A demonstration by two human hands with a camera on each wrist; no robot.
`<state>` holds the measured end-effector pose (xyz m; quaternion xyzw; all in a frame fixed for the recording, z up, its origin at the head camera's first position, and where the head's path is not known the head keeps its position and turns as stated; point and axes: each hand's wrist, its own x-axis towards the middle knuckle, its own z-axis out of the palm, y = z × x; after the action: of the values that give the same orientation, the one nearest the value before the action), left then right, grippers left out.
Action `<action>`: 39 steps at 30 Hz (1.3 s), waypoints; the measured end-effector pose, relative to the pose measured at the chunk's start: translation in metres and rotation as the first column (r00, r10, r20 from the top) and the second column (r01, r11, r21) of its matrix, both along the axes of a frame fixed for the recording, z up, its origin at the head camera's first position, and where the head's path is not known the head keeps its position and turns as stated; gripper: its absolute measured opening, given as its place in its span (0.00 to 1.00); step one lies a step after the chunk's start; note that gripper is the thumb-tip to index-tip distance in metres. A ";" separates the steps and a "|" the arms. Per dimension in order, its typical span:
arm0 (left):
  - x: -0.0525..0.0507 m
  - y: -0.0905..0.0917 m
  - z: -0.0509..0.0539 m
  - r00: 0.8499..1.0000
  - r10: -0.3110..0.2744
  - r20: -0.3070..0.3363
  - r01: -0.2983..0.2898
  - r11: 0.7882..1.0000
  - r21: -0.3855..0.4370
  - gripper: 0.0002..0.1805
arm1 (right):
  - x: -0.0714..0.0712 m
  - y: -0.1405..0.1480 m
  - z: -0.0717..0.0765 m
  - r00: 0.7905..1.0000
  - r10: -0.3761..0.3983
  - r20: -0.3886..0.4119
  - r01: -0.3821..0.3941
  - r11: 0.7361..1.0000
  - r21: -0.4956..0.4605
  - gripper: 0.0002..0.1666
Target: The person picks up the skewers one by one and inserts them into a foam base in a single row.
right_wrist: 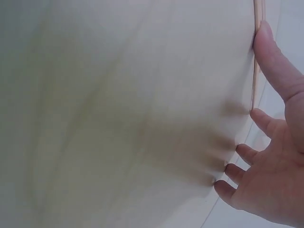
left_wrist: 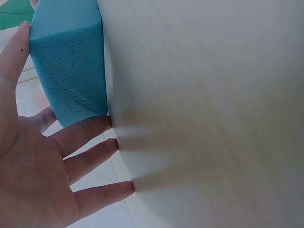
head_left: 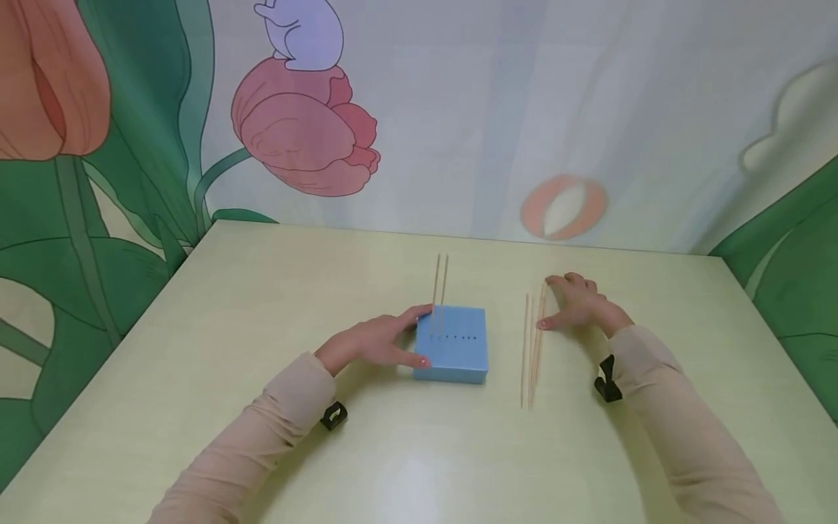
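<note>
A blue block with a row of small holes stands on the table, two thin sticks upright in its left part. My left hand holds the block's left side, thumb at the front and fingers behind; the left wrist view shows the hand spread against the blue block. Several loose sticks lie to the right of the block. At their far end my right hand touches them with thumb and forefinger; in the right wrist view the hand has its thumb against the sticks.
The pale table runs back to a curtain printed with flowers and leaves. A black band piece hangs at the left wrist, another black piece at the right wrist.
</note>
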<state>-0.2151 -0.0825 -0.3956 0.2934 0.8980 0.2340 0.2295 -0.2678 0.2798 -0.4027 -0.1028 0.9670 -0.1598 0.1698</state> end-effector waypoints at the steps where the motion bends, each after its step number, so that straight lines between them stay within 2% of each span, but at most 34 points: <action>1: 0.000 0.000 0.000 1.000 0.000 0.003 0.000 1.000 0.001 0.50 | 0.000 0.000 0.000 1.000 -0.005 0.001 0.005 1.000 -0.009 0.60; 10: 0.001 0.001 0.001 1.000 0.002 0.009 -0.002 1.000 -0.006 0.50 | -0.002 0.003 -0.002 0.999 -0.045 -0.010 0.043 0.993 -0.108 0.61; 15: -0.001 0.002 -0.001 1.000 -0.006 0.014 0.006 1.000 0.002 0.50 | 0.002 0.006 0.001 0.995 -0.061 -0.074 0.045 0.979 -0.200 0.59; 19: -0.001 0.002 0.000 1.000 -0.002 0.021 0.002 1.000 0.003 0.50 | 0.011 0.006 0.009 0.991 -0.074 -0.107 0.033 0.938 -0.344 0.57; 26: 0.000 0.002 0.001 1.000 0.000 0.003 0.000 1.000 -0.012 0.50 | 0.023 0.001 0.021 0.991 -0.134 -0.026 0.097 0.826 -0.555 0.56; 28: 0.000 0.001 0.001 1.000 -0.001 0.001 0.001 1.000 -0.013 0.50 | 0.026 0.000 0.024 0.988 -0.153 -0.036 0.104 0.807 -0.581 0.55; 30: -0.001 0.001 0.000 1.000 0.002 0.001 -0.002 1.000 -0.012 0.50 | 0.028 -0.001 0.026 0.984 -0.164 -0.067 0.093 0.797 -0.597 0.53; 33: -0.001 0.001 0.000 1.000 0.000 0.002 0.000 1.000 -0.008 0.50 | 0.033 -0.003 0.029 0.976 -0.173 -0.134 0.058 0.798 -0.600 0.52; 39: 0.000 0.001 0.002 1.000 -0.008 -0.001 0.008 1.000 -0.009 0.50 | 0.043 -0.010 0.038 0.950 -0.185 -0.252 -0.022 0.765 -0.644 0.49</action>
<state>-0.2151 -0.0811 -0.3940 0.2959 0.8981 0.2291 0.2311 -0.2244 0.2703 -0.3649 -0.1347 0.8724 -0.4689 -0.0315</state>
